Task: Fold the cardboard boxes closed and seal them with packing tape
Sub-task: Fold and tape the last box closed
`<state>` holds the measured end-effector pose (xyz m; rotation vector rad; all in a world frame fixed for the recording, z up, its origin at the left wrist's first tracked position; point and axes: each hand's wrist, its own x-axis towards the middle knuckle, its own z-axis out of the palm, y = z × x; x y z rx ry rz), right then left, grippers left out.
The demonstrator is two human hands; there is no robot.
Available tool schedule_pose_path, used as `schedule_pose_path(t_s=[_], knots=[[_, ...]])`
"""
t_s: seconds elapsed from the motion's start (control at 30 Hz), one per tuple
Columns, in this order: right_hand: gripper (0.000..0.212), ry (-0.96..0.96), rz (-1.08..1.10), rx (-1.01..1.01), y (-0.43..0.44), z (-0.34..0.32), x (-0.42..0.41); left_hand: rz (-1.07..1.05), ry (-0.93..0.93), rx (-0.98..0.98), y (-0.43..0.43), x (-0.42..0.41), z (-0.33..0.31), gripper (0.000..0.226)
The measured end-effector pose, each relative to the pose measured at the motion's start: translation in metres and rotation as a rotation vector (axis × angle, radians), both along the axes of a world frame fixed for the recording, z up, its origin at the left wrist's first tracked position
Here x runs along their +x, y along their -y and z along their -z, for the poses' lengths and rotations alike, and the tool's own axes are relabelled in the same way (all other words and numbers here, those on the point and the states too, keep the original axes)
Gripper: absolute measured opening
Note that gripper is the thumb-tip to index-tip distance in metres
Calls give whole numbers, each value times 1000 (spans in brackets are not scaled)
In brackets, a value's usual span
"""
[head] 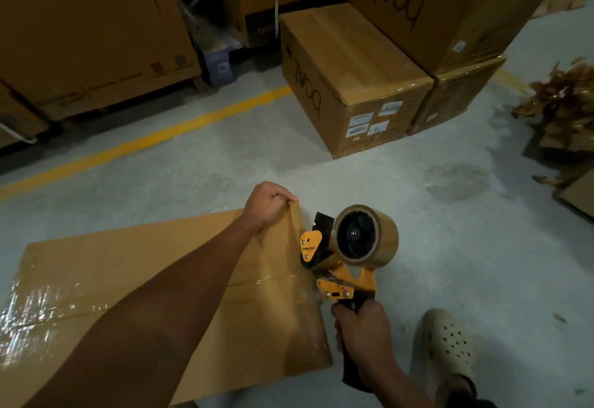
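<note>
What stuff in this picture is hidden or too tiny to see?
Head view: left forearm covers the middle of the box seam; the frame edge cuts its near-left corner.
Head view: right hand hides the tape dispenser handle.
Head view: white labels, too small to read.

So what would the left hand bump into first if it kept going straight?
Probably the taped box marked boat, though depth is hard to judge. The left hand, gripping the far edge of the near box, points across bare floor toward it.
</note>
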<state>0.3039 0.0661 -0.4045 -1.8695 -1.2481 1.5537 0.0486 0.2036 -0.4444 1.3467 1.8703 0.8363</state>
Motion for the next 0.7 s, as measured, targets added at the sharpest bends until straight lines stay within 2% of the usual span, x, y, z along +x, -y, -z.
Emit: schedule_pose_path(t_s=[0.1, 0.23, 0.27, 0.33, 0.4, 0.53, 0.7], knots=[[28, -8, -1, 21, -1, -4, -1, 45, -1, -17, -2, -2, -7, 30], [22, -16, 7, 19, -1, -3, -1, 154, -64, 72, -1, 4, -16, 29], [20, -17, 13, 11, -1, -3, -1, 220, -100, 80, 1, 6, -14, 29], [18, -28, 32, -24, -3, -2, -1, 365, -225, 64, 7, 5, -3, 45], [17, -52, 39, -60, -6, -3, 2, 429, -382, 66, 14, 2, 8, 52], [16, -61, -13, -89, -22, -12, 4, 432, -577, 194, 14, -1, 14, 46], [17, -57, -51, -43, -60, -21, -11, 403, -713, 199, -9, -20, 12, 52]])
